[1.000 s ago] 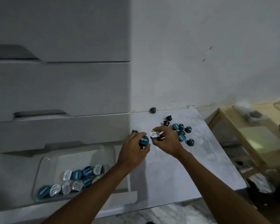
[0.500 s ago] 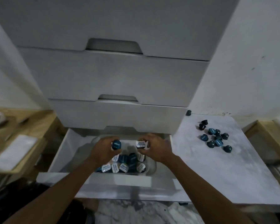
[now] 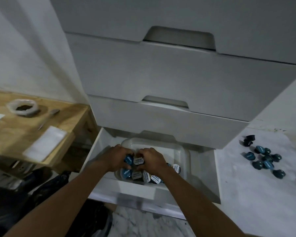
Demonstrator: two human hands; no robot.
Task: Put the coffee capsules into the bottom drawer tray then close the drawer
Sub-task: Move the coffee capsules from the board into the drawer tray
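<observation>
The bottom drawer [image 3: 202, 189] stands pulled out, with a clear plastic tray [image 3: 181, 151] inside it. A row of coffee capsules [image 3: 147, 176] lies along the tray's near side. My left hand [image 3: 115, 158] is over the tray, shut on a blue-lidded capsule [image 3: 128, 159]. Beside it, almost touching, my right hand [image 3: 152, 159] grips a white-lidded capsule [image 3: 138, 161]. Several more dark and blue capsules [image 3: 263, 159] sit loose on the white marble-look board [image 3: 256, 199] to the right of the drawer.
Two shut drawers [image 3: 161, 79] stack above the open one. A wooden side table [image 3: 24, 130] at the left carries a bag of dark grounds [image 3: 23, 107], a spoon and white paper. Dark bags lie on the floor at lower left.
Both hands carried their capsules from the board on the right over to the drawer, then lowered them closer together onto the tray's near row. My view swung left toward the drawer.
</observation>
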